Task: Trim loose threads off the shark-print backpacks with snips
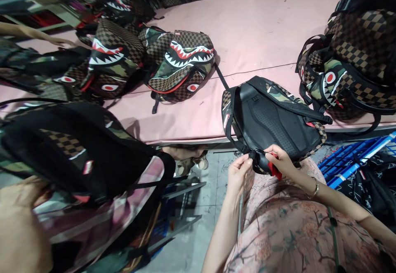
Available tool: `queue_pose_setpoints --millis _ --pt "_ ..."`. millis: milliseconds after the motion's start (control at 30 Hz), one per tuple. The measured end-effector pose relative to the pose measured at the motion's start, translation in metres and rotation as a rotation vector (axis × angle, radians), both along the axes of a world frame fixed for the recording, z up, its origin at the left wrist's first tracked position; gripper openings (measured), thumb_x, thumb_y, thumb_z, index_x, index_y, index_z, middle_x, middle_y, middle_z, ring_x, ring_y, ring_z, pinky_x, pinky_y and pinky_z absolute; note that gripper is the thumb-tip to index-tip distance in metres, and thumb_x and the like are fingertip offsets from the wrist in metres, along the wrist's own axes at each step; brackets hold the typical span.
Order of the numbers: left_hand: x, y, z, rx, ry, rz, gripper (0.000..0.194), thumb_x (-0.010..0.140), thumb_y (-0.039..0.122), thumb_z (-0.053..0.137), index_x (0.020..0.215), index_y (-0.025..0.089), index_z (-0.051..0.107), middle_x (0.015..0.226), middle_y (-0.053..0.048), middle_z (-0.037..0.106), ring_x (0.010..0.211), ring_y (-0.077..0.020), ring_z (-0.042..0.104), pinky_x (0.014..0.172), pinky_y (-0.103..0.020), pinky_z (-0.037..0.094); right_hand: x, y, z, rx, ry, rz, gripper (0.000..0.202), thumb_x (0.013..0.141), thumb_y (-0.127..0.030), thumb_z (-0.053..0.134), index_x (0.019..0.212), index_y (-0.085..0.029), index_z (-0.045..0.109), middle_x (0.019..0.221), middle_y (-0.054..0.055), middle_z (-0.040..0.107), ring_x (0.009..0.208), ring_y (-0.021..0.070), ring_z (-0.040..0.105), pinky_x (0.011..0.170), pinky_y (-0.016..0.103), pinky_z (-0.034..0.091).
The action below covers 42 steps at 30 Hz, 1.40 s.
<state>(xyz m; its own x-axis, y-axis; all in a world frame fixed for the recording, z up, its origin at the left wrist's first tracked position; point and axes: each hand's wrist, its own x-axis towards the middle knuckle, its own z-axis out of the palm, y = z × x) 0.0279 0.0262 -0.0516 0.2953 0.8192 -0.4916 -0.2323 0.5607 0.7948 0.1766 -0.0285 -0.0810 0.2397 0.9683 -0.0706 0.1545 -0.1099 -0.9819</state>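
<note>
A black-backed backpack with checkered and camouflage panels leans from the table's edge onto my lap, its padded back facing up. At its lower end, my left hand is closed, thumb and fingers pinching the black strap. Just to the right, my right hand is closed with its fingertips on the same black part. A small red object sticks out below the right palm; its kind is mostly hidden. A few inches separate the two hands.
On the pink table lie shark-face backpacks and a pile of backpacks at right. A co-worker at left handles a black backpack; another person's arm reaches in behind. A blue rack stands right of my lap.
</note>
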Motion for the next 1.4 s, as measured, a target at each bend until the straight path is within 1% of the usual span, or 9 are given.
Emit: queue_pose_setpoints --millis 100,267,400,567,867,1067,1167,1300,1400 --pt "0.0 0.004 0.006 -0.066 -0.099 -0.061 0.023 0.058 0.02 0.066 0.077 0.008 0.068 0.05 0.002 0.046 0.048 -0.0066 0.038 0.047 -0.02 0.032 0.004 -0.005 0.0 0.134 -0.292 -0.015 0.019 0.084 -0.03 0.046 0.091 -0.017 0.058 0.084 0.005 0.062 0.076 0.0161 0.056 0.069 0.026 0.042" --pt "-0.004 0.009 0.01 -0.268 -0.309 -0.03 0.021 0.068 0.025 0.053 0.07 0.007 0.063 0.056 0.001 0.038 0.051 -0.0079 0.038 0.048 -0.02 0.037 0.008 -0.011 -0.01 0.27 -0.732 0.043 0.029 0.089 -0.032 0.039 0.1 -0.014 0.06 0.084 0.01 0.063 0.077 0.0197 0.054 0.069 0.03 0.04" --pt "-0.002 0.007 0.013 -0.299 -0.298 -0.037 0.025 0.073 0.029 0.047 0.072 0.008 0.061 0.058 0.0 0.037 0.051 -0.0088 0.038 0.049 -0.021 0.039 0.007 -0.009 -0.013 0.253 -0.836 0.09 0.033 0.09 -0.033 0.037 0.105 -0.014 0.06 0.088 0.01 0.063 0.079 0.0195 0.053 0.069 0.029 0.038" --pt "0.002 0.005 0.016 -0.285 -0.276 -0.042 0.025 0.074 0.031 0.048 0.07 0.009 0.06 0.059 0.0 0.037 0.052 -0.0084 0.039 0.05 -0.02 0.039 0.005 -0.005 -0.007 0.22 -0.872 0.114 0.032 0.091 -0.033 0.038 0.103 -0.015 0.061 0.087 0.01 0.063 0.077 0.019 0.053 0.068 0.028 0.037" --pt "0.002 0.006 0.014 -0.329 -0.318 -0.028 0.023 0.072 0.027 0.049 0.071 0.008 0.06 0.058 0.0 0.039 0.052 -0.0087 0.039 0.05 -0.02 0.038 0.007 -0.002 -0.005 0.216 -0.819 0.088 0.031 0.091 -0.033 0.037 0.098 -0.015 0.062 0.085 0.009 0.063 0.079 0.0191 0.053 0.07 0.028 0.037" --pt "0.003 0.005 0.014 -0.319 -0.335 0.0 0.019 0.072 0.024 0.049 0.056 0.014 0.049 0.057 0.0 0.039 0.052 -0.0094 0.039 0.049 -0.021 0.038 0.008 0.002 -0.005 0.228 -0.767 0.067 0.028 0.09 -0.031 0.04 0.093 -0.016 0.063 0.082 0.008 0.064 0.077 0.0189 0.054 0.071 0.028 0.038" --pt "0.002 0.006 0.014 -0.325 -0.352 0.006 0.021 0.073 0.023 0.049 0.054 0.015 0.045 0.057 0.0 0.038 0.052 -0.0095 0.039 0.049 -0.022 0.039 0.008 0.004 -0.006 0.223 -0.608 0.008 0.024 0.088 -0.028 0.042 0.088 -0.017 0.062 0.082 0.007 0.065 0.079 0.0181 0.056 0.073 0.028 0.039" --pt "0.0 0.008 0.01 -0.359 -0.341 -0.012 0.018 0.073 0.023 0.051 0.057 0.014 0.047 0.057 0.001 0.036 0.05 -0.0081 0.038 0.047 -0.02 0.038 0.009 0.01 -0.009 0.127 -0.242 -0.153 0.017 0.084 -0.026 0.045 0.088 -0.018 0.059 0.086 0.003 0.064 0.08 0.0152 0.057 0.073 0.025 0.042" --pt "0.003 0.009 0.006 -0.35 -0.305 -0.024 0.014 0.069 0.023 0.057 0.065 0.01 0.054 0.054 0.004 0.034 0.047 -0.0062 0.036 0.043 -0.018 0.033 0.006 0.017 -0.008 0.075 -0.102 -0.112 0.023 0.075 -0.028 0.055 0.096 -0.02 0.056 0.087 0.0 0.062 0.077 0.0144 0.057 0.071 0.025 0.043"
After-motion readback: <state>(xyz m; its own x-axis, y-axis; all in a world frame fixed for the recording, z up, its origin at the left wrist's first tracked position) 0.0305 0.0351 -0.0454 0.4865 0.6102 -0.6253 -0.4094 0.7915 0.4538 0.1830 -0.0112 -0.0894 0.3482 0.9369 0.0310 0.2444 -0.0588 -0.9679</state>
